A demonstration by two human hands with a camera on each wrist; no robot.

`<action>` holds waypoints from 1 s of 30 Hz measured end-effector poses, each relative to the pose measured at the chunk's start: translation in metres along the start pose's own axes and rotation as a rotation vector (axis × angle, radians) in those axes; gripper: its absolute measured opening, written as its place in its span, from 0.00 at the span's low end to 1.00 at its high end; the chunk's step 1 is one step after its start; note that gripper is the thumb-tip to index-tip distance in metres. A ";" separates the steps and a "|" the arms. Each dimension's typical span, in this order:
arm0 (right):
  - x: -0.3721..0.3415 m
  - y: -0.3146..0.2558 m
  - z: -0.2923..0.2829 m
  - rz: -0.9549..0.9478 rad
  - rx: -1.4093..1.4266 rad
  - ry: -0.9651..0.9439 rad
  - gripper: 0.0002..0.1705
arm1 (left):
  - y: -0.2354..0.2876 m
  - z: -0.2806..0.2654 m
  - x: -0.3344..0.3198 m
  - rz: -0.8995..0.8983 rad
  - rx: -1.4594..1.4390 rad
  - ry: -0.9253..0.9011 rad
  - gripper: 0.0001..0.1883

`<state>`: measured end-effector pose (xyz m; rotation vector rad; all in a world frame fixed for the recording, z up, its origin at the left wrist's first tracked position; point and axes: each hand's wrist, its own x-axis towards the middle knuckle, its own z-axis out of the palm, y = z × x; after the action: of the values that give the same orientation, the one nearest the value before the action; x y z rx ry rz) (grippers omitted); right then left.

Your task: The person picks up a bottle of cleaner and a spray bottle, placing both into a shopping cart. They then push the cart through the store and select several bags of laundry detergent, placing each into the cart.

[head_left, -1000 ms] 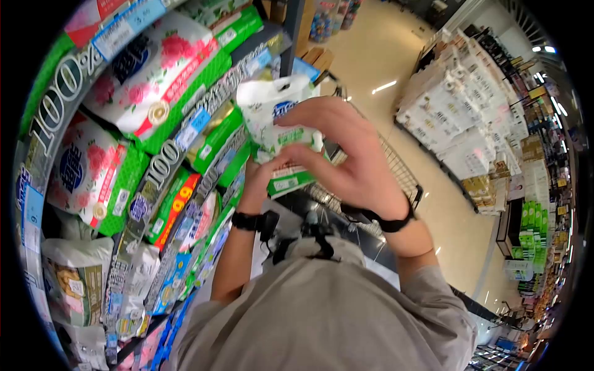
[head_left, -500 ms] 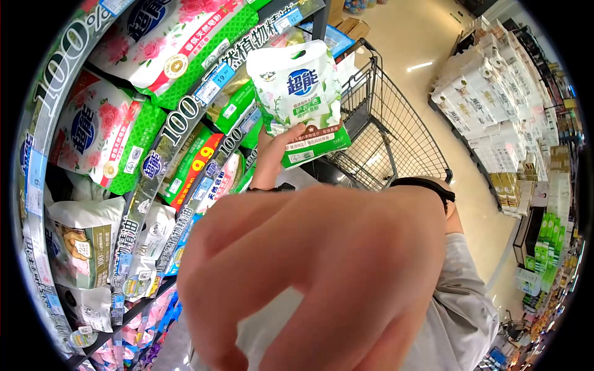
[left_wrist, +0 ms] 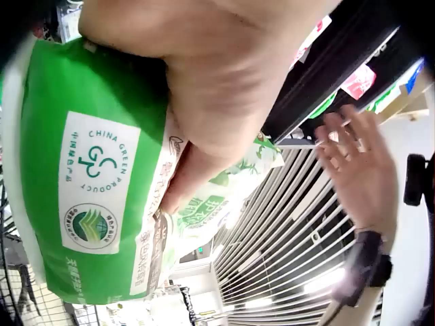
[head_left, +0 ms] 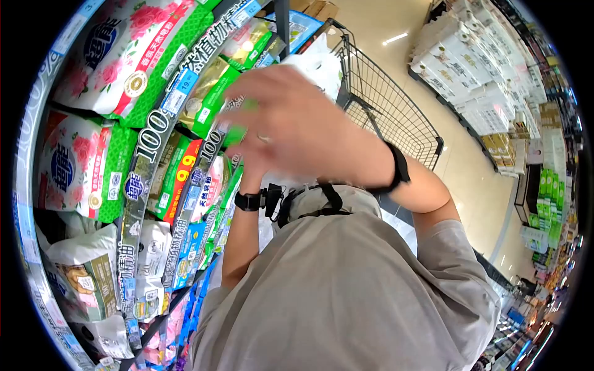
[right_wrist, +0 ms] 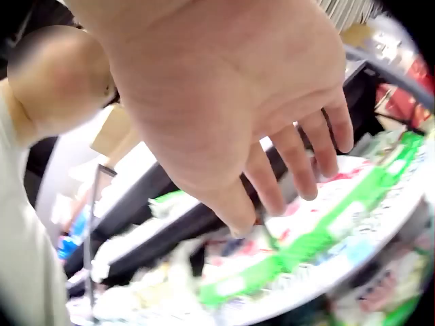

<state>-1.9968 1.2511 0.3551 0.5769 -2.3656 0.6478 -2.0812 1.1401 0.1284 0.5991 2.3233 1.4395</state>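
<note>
My left hand (left_wrist: 211, 88) grips a white and green laundry powder bag (left_wrist: 47, 156), its thumb pressed against the front of the bag. From the head view, most of that bag (head_left: 318, 68) is hidden behind my right hand (head_left: 297, 127), and little of the left hand shows. The right hand is blurred, raised in front of the bag with its fingers spread and nothing in them. In the right wrist view its fingers (right_wrist: 296, 163) extend loosely, with shelved bags behind them.
Shelves with rose-printed laundry powder bags (head_left: 71, 164) and price strips (head_left: 179, 89) rise at the left. A wire shopping cart (head_left: 396, 105) stands ahead, just beyond the hands. Stacked white packages (head_left: 470, 68) sit across the aisle (head_left: 461, 191) to the right.
My right hand swung up close to the head camera, then moved down and forward, back over the bag. The left hand has kept its grip on the bag.
</note>
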 end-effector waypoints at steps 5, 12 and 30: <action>-0.085 0.082 0.000 0.537 -0.304 -0.145 0.45 | 0.028 0.003 -0.020 0.248 0.031 -0.023 0.36; -0.159 0.097 -0.048 1.356 0.365 -0.107 0.42 | 0.030 0.042 -0.021 0.233 0.075 -0.074 0.29; -0.212 0.212 -0.057 1.165 0.939 0.189 0.17 | 0.049 0.160 0.056 0.378 0.153 -0.140 0.33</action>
<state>-1.9333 1.5008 0.1917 -0.6128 -1.9058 2.2169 -2.0419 1.3098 0.1000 1.1967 2.3070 1.3209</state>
